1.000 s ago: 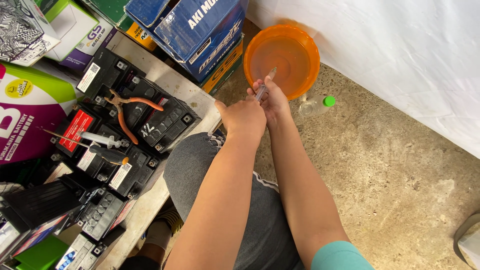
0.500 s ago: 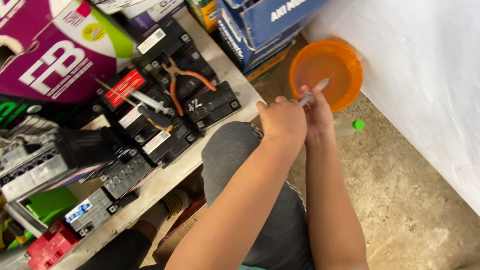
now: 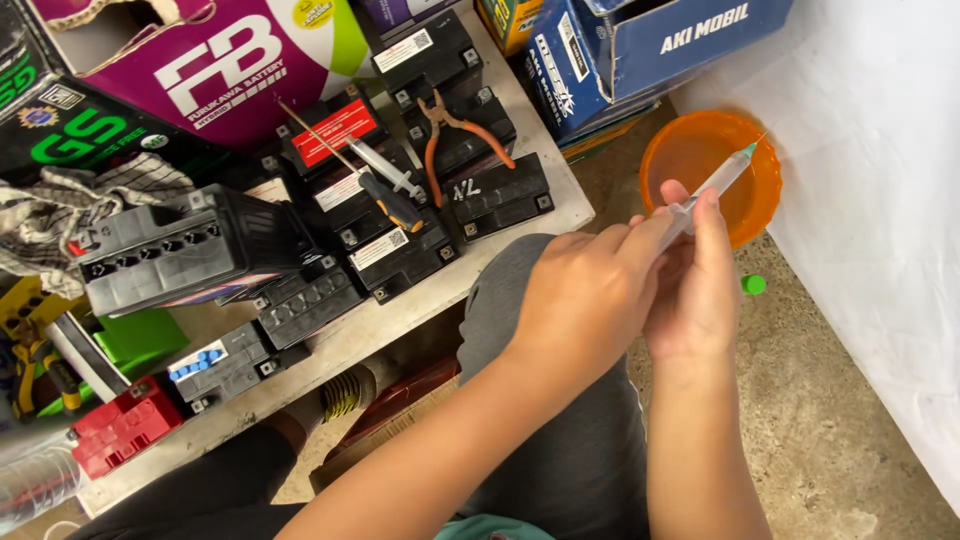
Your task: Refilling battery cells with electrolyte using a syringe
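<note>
- Both hands hold one clear syringe [image 3: 712, 188]: the right hand [image 3: 695, 290] pinches its barrel between thumb and fingers, and the left hand [image 3: 590, 295] closes around the plunger end, fingers curled over it.
- The syringe sits raised above the person's lap, tilted, with its green tip pointing to the far right, over the near rim of the orange bowl [image 3: 700, 150] on the concrete floor [image 3: 830, 430].
- Whether the barrel holds liquid cannot be told; it reads as clear or nearly so.
- To handle it well, my judgement is that the right hand should keep the barrel steady and the tip over the bowl, while the left moves the plunger slowly and in line with the barrel, so that nothing sprays past the rim.
- Just near of the bowl lies a green bottle cap [image 3: 753, 284], apart from both hands.
- To the left, a low board [image 3: 560, 190] carries a crowd of small black batteries [image 3: 400, 250]; across them lie orange-handled pliers [image 3: 455, 135], a second syringe [image 3: 385, 170] and a screwdriver [image 3: 385, 200].
- Farther off stand printed cartons: a purple and green box [image 3: 230, 70] and a blue box [image 3: 650, 50].
- At the right a white sheet [image 3: 880, 200] hangs down to the floor.
</note>
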